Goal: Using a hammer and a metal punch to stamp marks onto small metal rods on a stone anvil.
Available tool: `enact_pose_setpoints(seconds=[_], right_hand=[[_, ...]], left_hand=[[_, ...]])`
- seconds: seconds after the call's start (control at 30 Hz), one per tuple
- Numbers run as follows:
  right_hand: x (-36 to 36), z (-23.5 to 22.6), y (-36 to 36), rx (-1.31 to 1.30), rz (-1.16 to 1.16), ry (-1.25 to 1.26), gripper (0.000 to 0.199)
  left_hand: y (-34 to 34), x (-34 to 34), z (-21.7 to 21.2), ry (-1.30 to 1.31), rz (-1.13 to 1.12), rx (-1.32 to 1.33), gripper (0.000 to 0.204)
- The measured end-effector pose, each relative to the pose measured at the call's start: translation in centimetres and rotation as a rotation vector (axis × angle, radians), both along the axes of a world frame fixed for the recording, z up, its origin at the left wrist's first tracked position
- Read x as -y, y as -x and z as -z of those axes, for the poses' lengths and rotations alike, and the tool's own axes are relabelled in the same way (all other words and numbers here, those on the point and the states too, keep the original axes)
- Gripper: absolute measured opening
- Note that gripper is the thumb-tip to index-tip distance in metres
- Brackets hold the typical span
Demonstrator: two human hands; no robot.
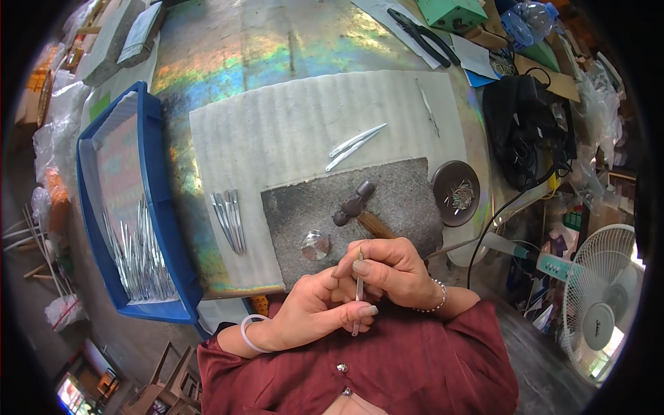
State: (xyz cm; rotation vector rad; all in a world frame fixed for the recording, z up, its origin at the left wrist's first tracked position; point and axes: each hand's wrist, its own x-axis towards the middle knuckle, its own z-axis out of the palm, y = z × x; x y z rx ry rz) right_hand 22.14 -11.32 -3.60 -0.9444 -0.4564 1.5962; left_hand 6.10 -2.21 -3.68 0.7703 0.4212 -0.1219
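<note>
A slim pair of metal tweezers (358, 296) stands roughly upright between my two hands, close to my body. My right hand (395, 271) pinches its upper end between thumb and finger. Lower down, my left hand (312, 311) is closed around it, the thumb laid along its side. Just beyond my hands, a hammer (354, 203) and a small round shiny metal block (315, 245) lie on a dark grey slab (290, 200). Two tweezers (355, 148) rest beyond the slab, and several more tweezers (229, 221) lie side by side to its left.
At left stands a blue tray (149, 117) with many tweezers in it. A brown dish (449, 216) of tiny metal pins sits right of the slab. White foam sheet (263, 124) covers the table. Pliers (420, 34), a black bag (519, 131) and a fan (600, 311) are at right.
</note>
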Motion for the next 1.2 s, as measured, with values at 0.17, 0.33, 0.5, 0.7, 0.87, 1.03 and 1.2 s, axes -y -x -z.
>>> enact_pose_setpoints(seconds=[0.17, 0.33, 0.5, 0.7, 0.87, 1.03, 1.2], right_hand=[[0.1, 0.5, -0.5, 0.049, 0.007, -0.011, 0.022], [-0.2, 0.5, -0.5, 0.065, 0.024, -0.048, 0.02], [-0.3, 0.3, -0.2, 0.002, 0.036, 0.037, 0.018], [-0.3, 1.0, 0.0, -0.003, 0.03, -0.015, 0.016], [-0.6, 0.3, 0.6, -0.009, 0.053, 0.006, 0.009], [-1.0, 0.1, 0.9, 0.072, 0.046, 0.029, 0.007], [-1.4, -0.3, 1.3, 0.078, 0.027, 0.061, 0.007]], left_hand=[[-0.8, 0.1, 0.1, -0.149, -0.021, 0.008, 0.026], [-0.9, 0.5, 0.1, -0.32, -0.106, 0.017, 0.029], [-0.6, 0.3, 0.1, -0.365, -0.121, 0.044, 0.016], [0.1, 0.1, 0.1, -0.299, -0.138, 0.053, 0.015], [0.5, -0.5, 0.2, -0.214, -0.061, 0.068, 0.014], [1.0, -0.5, 0.6, -0.202, -0.057, 0.115, 0.017], [1.5, -0.6, 0.8, -0.172, -0.066, 0.136, 0.018]])
